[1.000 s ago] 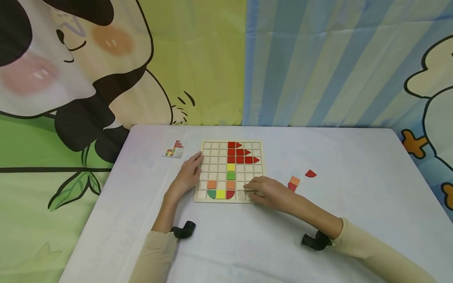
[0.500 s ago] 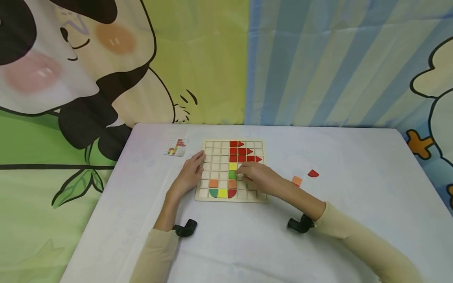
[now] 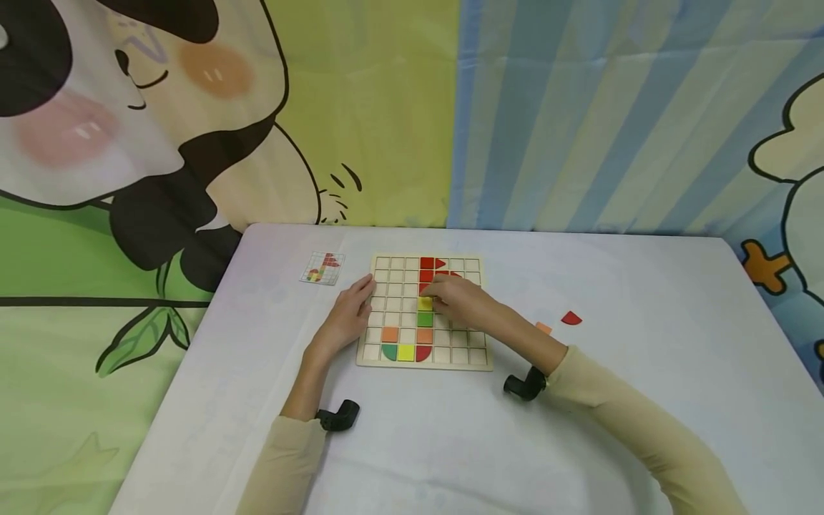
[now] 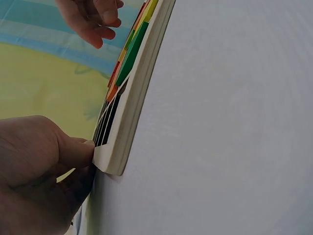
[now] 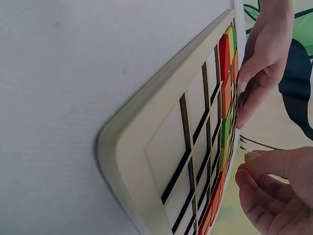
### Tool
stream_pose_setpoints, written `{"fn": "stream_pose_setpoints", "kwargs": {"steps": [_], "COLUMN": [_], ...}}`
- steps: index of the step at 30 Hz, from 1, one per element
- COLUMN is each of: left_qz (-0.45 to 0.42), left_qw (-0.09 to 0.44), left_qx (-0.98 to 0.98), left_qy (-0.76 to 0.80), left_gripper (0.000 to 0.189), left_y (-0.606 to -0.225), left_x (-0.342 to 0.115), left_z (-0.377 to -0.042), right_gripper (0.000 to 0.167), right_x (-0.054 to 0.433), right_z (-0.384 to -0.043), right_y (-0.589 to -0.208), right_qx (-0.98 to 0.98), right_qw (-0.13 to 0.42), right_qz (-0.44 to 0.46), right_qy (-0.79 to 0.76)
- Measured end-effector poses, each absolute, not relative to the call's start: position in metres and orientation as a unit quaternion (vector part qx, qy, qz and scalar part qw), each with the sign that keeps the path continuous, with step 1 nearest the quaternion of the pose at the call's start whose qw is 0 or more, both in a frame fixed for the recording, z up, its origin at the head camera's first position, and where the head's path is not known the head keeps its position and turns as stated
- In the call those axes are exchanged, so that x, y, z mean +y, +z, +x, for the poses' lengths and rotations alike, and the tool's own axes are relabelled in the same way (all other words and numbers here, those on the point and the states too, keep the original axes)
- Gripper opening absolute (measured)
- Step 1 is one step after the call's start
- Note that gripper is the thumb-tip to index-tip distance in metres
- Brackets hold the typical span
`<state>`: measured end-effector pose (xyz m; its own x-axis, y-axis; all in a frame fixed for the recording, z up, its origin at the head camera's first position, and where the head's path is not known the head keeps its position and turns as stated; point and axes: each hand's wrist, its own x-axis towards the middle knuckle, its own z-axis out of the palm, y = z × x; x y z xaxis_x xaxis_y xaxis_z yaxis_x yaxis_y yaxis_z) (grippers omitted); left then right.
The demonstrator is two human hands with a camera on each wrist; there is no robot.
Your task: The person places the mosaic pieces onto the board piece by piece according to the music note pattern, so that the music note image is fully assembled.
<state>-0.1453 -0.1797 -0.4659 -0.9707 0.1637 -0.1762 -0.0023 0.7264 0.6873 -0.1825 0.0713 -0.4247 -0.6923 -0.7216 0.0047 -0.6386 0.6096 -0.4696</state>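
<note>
A pale wooden grid board (image 3: 394,286) lies on the table with coloured tiles in its cells. My left hand (image 3: 345,316) grips the board's left edge, the thumb (image 4: 78,151) on its rim. Over the middle of the board is my right hand (image 3: 465,303), fingers loosely bent beside the yellow square (image 3: 425,303) and the red tiles above it. In the right wrist view its thumb and forefinger tips are close, with no tile visible between them. Below the yellow square sit a green square (image 3: 425,319) and an orange one (image 3: 425,335). A red tile (image 3: 423,353) ends that column.
A small printed pattern card (image 3: 322,268) lies left of the board. Right of it are a red fan-shaped tile (image 3: 571,317) and an orange tile (image 3: 543,327) partly hidden by my forearm. Black wrist cameras (image 3: 338,415) hang at both sleeves. A printed curtain (image 3: 515,114) stands behind the table.
My right hand has moved left and away from me, from the board's lower right to the yellow square. The left hand keeps its hold on the edge.
</note>
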Motion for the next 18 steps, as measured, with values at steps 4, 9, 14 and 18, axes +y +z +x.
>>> {"fn": "stream_pose_setpoints", "kwargs": {"steps": [4, 9, 14, 18], "left_qz": [0.042, 0.05, 0.057, 0.059], "left_qw": [0.115, 0.109, 0.108, 0.104], "left_qx": [0.921, 0.923, 0.924, 0.925], "left_qy": [0.371, 0.367, 0.362, 0.361], "left_gripper": [0.055, 0.055, 0.055, 0.055], "left_y": [-0.466, -0.469, -0.469, -0.468], "left_x": [-0.18, -0.181, -0.182, -0.182], "left_z": [-0.144, -0.144, -0.145, -0.145], "right_gripper": [0.025, 0.026, 0.026, 0.026], "right_x": [0.067, 0.059, 0.056, 0.056], "right_z": [-0.184, -0.187, -0.187, -0.187], "right_y": [-0.426, -0.428, -0.429, -0.428], "right_qx": [0.897, 0.904, 0.909, 0.91], "right_qw": [0.094, 0.126, 0.142, 0.14], "right_qz": [-0.38, -0.372, -0.364, -0.366], "right_qy": [-0.206, -0.168, -0.142, -0.136]}}
